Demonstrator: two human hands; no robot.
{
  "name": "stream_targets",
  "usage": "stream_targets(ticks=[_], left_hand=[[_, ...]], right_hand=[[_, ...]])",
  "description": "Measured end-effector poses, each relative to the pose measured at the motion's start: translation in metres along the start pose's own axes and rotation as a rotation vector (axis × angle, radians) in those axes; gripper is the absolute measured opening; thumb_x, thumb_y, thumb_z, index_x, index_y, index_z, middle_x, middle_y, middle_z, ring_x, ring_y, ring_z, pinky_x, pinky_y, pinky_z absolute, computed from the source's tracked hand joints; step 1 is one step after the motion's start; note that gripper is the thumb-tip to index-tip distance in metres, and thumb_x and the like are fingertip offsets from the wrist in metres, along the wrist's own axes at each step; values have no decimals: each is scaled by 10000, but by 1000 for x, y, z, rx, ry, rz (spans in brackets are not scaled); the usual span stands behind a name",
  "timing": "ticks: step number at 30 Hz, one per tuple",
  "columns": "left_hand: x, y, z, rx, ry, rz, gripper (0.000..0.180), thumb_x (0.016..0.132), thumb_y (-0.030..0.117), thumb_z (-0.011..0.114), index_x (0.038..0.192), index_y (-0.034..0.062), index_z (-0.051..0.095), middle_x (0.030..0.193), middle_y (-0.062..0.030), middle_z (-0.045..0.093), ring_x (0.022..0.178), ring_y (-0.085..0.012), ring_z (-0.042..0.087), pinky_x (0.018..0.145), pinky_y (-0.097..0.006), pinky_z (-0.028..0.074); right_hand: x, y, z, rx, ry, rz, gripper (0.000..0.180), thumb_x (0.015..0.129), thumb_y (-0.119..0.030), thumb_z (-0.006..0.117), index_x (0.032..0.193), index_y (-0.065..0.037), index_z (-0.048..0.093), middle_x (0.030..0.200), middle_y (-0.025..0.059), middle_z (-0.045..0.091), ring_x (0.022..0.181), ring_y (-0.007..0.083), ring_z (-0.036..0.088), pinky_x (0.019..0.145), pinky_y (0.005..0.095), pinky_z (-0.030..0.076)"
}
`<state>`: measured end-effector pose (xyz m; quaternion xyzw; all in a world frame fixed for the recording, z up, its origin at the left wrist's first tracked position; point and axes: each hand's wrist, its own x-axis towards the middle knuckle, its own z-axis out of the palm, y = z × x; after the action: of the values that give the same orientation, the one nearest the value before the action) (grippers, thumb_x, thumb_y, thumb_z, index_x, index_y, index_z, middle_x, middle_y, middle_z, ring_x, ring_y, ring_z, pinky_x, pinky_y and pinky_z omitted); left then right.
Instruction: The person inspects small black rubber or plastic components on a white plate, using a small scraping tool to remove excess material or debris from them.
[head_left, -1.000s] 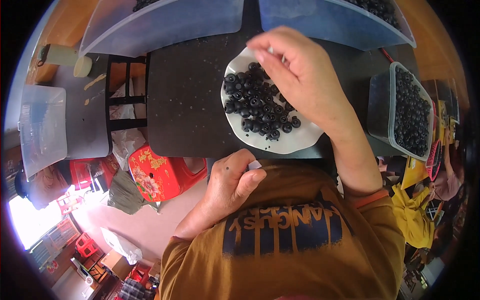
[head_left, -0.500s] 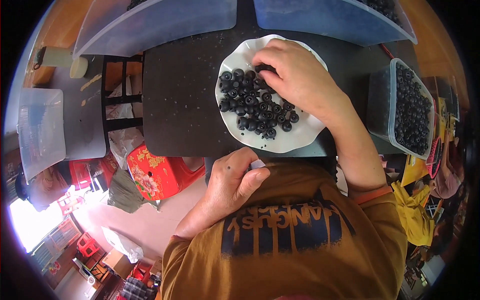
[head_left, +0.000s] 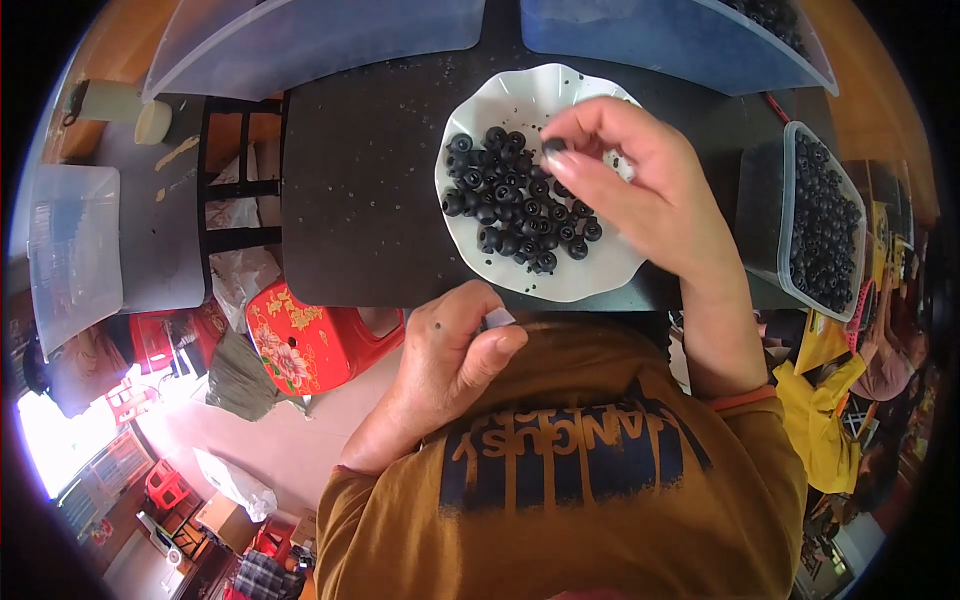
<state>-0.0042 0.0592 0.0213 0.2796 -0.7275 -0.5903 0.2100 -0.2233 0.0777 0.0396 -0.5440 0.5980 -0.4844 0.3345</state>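
My right hand is lifted over the right side of a white wavy-rimmed plate. Its thumb and forefinger pinch one small black round part. On the plate lies a pile of similar black parts, many with a ring-like hole, among tiny dark crumbs. Nearer my body, below the plate's front edge, my left hand is closed around a small pale flat piece. Most of that piece is hidden by the fingers, so its kind does not show.
Dark table with scattered specks. Two large translucent bins stand along its far side. At the right is a clear tub full of black parts. A red flowered stool stands at the left front.
My right hand has come up from the pile and moved right, bringing one black part between the fingertips. My left hand has shifted slightly left and keeps its hold.
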Motion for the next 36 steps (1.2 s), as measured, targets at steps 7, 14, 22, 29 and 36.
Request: stream_targets(ticks=[7,14,22,29,36], left_hand=[[12,13,-1,-38,106,55,496,788,497,599,713,22,475,597,-53,466,522,-153,453,475,-268,372],[23,29,10,46,161,196,501,749,493,637,708,18,484,592,-68,490,488,-186,479,446,-284,387],[22,27,17,114,168,172,561,708,564,618,706,19,487,590,-90,498,489,-220,493,443,-298,395],[23,30,17,140,133,142,589,691,597,599,715,19,488,587,-97,497,492,-234,503,449,-308,404],[23,29,20,208,129,163,569,703,585,579,712,25,477,592,-94,486,488,-261,504,436,-325,400]], right_hand=[[-38,-24,10,820,-192,126,187,877,-65,504,1048,3,534,809,-32,525,678,-2,434,563,142,328],[-54,-23,23,1023,-268,145,190,907,-93,492,1075,-5,516,906,-7,545,744,4,454,642,148,367],[-60,-23,21,1100,-283,205,178,904,-95,498,1058,-5,485,918,22,569,794,27,513,660,162,398],[-65,-28,24,1244,-224,251,156,900,-106,514,1017,-11,474,900,40,585,825,79,592,668,160,436],[-68,-17,29,1191,-178,212,100,899,-104,516,956,-26,490,864,12,548,805,63,588,680,166,455]])
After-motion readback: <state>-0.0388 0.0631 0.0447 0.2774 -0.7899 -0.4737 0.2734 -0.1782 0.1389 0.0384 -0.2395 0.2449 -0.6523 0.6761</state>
